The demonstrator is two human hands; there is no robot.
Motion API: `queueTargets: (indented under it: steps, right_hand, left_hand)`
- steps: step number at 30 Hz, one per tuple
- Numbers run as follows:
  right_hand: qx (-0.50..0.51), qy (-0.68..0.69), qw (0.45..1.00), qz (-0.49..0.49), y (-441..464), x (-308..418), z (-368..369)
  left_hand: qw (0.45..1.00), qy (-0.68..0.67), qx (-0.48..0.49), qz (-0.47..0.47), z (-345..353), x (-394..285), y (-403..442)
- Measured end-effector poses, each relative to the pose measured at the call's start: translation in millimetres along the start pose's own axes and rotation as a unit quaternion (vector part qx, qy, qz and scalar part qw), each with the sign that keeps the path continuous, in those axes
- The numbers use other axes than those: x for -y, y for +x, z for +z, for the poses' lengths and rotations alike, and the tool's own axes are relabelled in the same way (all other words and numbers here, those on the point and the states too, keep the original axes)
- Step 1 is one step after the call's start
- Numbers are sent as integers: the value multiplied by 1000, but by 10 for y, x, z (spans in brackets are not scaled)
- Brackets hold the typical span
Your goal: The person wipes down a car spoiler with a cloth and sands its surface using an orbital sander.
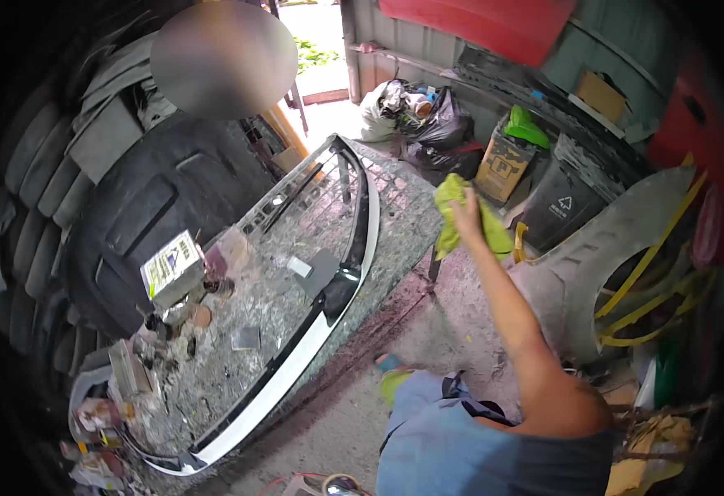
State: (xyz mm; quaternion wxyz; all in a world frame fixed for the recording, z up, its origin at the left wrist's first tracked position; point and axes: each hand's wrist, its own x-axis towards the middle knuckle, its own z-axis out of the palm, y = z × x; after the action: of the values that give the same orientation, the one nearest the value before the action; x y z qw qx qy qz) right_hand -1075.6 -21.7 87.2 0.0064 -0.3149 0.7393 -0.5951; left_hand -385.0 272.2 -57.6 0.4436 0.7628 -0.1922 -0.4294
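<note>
My right hand [466, 217] is stretched out ahead, its fingers closed around a crumpled yellow-green cloth [493, 236]. The cloth hangs down on both sides of the hand, just past the right edge of a worktable [407, 219]. My left hand is not in view. On the table lies a long curved car trim piece [273, 388], white along its outer edge and black along the inner side. It runs from the near left end to the far end, apart from my right hand. A small dark flat plate [318, 271] with a white block lies beside its middle.
A box-shaped can [170, 269] and clutter stand on the table's left side. A grey car fender [556, 277] with yellow tape is at right. Beyond are a dark bin [562, 207], a cardboard box [502, 169] and bags [440, 124]. Another person stands at the back left.
</note>
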Motion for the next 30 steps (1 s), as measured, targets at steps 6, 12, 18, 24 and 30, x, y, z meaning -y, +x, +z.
queueTargets:
  steps: [6,12,18,24,30]
  right_hand:
    - [20,-4,998,-53,290,-58,1226]
    - [318,-157,935,22,138,-831,2352]
    - [765,-4,644,-30,-1137,-518,1302]
    - [666,73,739,78,236,-362,1420]
    - [270,-24,962,-20,2111,-1162,2883]
  left_hand:
    - [1000,10,-5,-9,768,-171,-294]
    - [998,9,-54,-30,1531,-301,-756]
    - [996,18,-73,-42,2210,-579,-1022]
    - [996,24,-63,-51,3067,-896,-873]
    - [996,37,-56,-54,3596,-1130,-751]
